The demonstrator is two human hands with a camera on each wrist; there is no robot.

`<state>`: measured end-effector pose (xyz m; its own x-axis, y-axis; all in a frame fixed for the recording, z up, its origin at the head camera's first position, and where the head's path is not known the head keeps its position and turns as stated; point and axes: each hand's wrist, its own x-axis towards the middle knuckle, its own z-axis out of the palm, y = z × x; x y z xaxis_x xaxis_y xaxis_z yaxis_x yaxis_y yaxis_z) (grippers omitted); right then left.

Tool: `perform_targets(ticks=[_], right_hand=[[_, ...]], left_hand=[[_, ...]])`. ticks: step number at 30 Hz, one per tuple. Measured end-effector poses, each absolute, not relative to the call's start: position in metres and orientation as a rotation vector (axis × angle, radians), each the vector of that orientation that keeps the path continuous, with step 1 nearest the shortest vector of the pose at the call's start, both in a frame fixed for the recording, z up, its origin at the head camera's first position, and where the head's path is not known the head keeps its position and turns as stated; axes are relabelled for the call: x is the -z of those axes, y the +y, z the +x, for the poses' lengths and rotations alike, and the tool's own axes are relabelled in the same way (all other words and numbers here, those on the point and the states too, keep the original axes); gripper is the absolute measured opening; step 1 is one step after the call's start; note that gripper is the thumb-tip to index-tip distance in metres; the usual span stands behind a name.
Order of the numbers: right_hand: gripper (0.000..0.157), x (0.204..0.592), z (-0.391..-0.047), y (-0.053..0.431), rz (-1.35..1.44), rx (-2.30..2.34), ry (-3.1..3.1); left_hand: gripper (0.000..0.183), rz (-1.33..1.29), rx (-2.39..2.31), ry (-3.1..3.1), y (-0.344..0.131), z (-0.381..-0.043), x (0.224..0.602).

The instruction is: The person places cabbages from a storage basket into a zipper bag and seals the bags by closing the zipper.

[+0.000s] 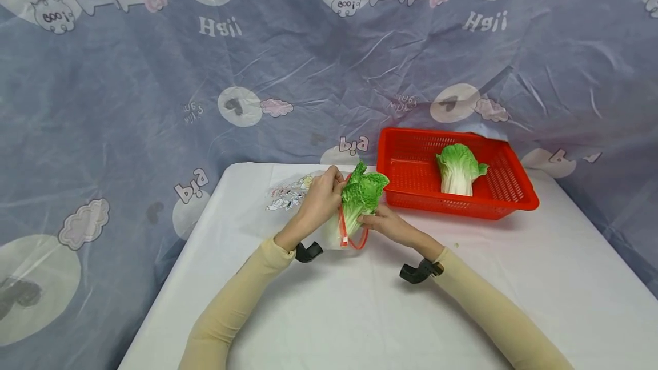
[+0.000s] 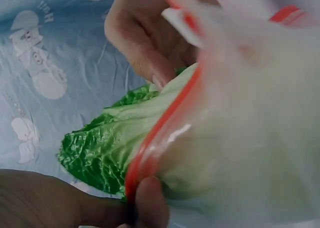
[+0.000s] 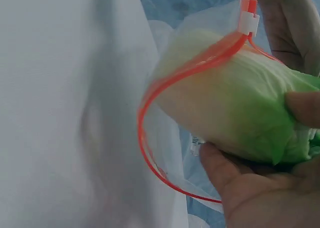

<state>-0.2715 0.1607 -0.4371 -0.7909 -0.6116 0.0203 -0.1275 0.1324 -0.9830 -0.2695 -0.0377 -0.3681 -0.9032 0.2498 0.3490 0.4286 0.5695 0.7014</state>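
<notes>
A leafy green-and-white napa cabbage point(image 1: 358, 201) sits partly inside a clear zip bag point(image 2: 260, 123) with a red zip edge, its white base in the bag and its green leaves outside. My left hand point(image 1: 323, 196) pinches the red edge between thumb and finger beside the leaves. On the other side, my right hand point(image 1: 393, 226) grips the cabbage, thumb on its stalk and fingers round the far side. A white slider point(image 3: 248, 23) shows at one end of the zip in the right wrist view, where the mouth gapes wide around the cabbage.
A red plastic basket point(image 1: 462, 205) stands at the back right of the white table point(image 1: 329, 313), holding another napa cabbage point(image 1: 457, 170). Clear bags with printed cartoon figures point(image 1: 288, 196) lie to the left of my left hand. A patterned blue-grey cloth point(image 1: 288, 56) hangs behind the table.
</notes>
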Motion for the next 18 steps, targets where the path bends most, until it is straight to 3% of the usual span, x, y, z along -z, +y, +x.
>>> perform_targets(ticks=[18], right_hand=[[0.064, 0.443, -0.282, 0.158, -0.829, 1.444, 2.094]], left_hand=[[0.003, -0.608, 1.142, -2.482, -0.034, -0.270, 0.382]])
